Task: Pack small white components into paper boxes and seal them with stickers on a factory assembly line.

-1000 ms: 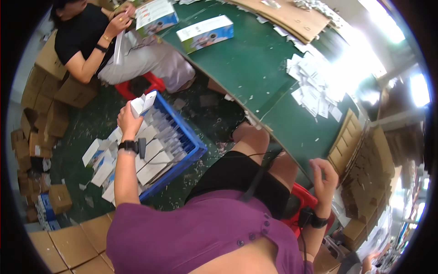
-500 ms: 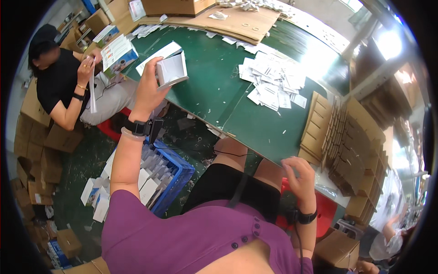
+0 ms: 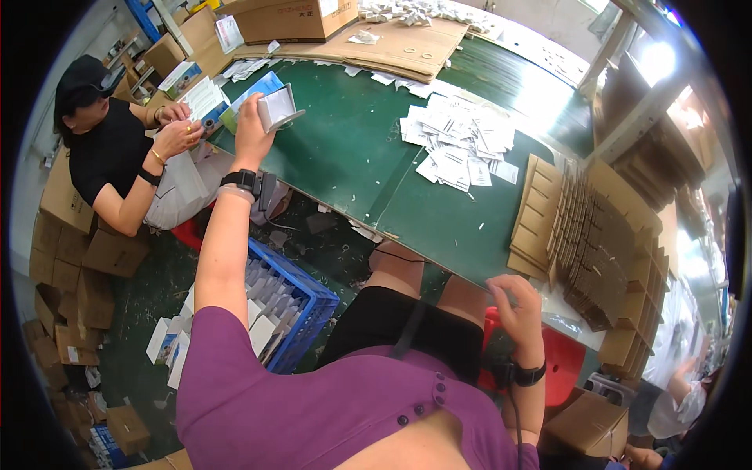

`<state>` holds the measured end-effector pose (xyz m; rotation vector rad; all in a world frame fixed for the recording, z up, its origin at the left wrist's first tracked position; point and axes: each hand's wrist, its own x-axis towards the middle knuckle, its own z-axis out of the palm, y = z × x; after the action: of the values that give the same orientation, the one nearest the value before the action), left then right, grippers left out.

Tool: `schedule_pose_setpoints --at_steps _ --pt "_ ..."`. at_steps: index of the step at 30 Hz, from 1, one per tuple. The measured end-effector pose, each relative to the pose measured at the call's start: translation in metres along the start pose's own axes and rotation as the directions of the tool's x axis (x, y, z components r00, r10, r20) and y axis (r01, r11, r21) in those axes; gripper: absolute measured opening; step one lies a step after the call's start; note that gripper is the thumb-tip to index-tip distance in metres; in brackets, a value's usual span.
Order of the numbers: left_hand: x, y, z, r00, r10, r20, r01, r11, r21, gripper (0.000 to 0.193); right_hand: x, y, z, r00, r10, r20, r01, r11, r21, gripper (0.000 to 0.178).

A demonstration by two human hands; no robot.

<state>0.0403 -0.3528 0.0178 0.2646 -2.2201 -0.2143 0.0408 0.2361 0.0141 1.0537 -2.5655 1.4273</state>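
Observation:
My left hand (image 3: 252, 135) is closed around a small carton (image 3: 276, 108) over the far left part of the green table (image 3: 345, 157). The carton's white inside and a raised flap show at its open end; blue and green print covers an outer side. My right hand (image 3: 518, 309) rests by the table's near edge, its fingers loosely bent and thumb apart, with nothing visible in it. Ahead of it, a loose heap of white printed slips (image 3: 462, 141) lies on the table.
Slotted cardboard dividers (image 3: 580, 243) stand at the table's right. A blue crate (image 3: 301, 301) of white boxes sits on the floor to my left. Across the left corner, a person (image 3: 110, 149) handles papers. A brown carton (image 3: 286, 22) and flat cardboard (image 3: 399, 51) lie at the back.
My left hand has moved the carton slightly away and left, turning it so its printed side shows. The other person's hands have shifted toward the table. My right hand stays nearly still.

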Motion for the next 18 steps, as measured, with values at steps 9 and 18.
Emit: schedule_pose_setpoints --at_steps 9,18 --pt "0.002 -0.003 -0.001 0.999 0.034 0.002 -0.034 0.999 0.037 0.066 -0.001 0.003 0.000 0.999 -0.029 -0.016 0.029 1.000 0.008 0.003" --pt "-0.009 0.071 -0.028 0.998 -0.016 0.063 0.027 0.982 -0.187 0.071 0.005 -0.006 0.003 0.998 -0.062 0.026 0.062 0.998 0.013 0.005"
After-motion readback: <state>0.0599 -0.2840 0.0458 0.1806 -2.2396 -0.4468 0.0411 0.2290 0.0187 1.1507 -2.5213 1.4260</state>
